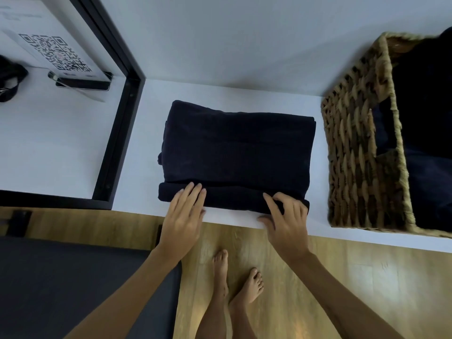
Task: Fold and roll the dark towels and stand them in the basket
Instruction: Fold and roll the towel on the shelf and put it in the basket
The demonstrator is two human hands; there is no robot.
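Your dark towel (238, 148) lies folded on the white bench (146, 123), just left of the wicker basket (354, 152). Your left hand (183, 214) presses flat-fingered on its rolled near edge; your right hand (286, 221) curls around that roll.

The dark navy cloth towel (238, 148) is looking soft and matt, lying on the smooth white bench (146, 133) beside the rough woven wicker basket (357, 152); the wooden floor (367, 277) is showing a faint sheen.

Bare shelf (146, 143) left of towel (237, 148); basket (354, 148) blocks right.
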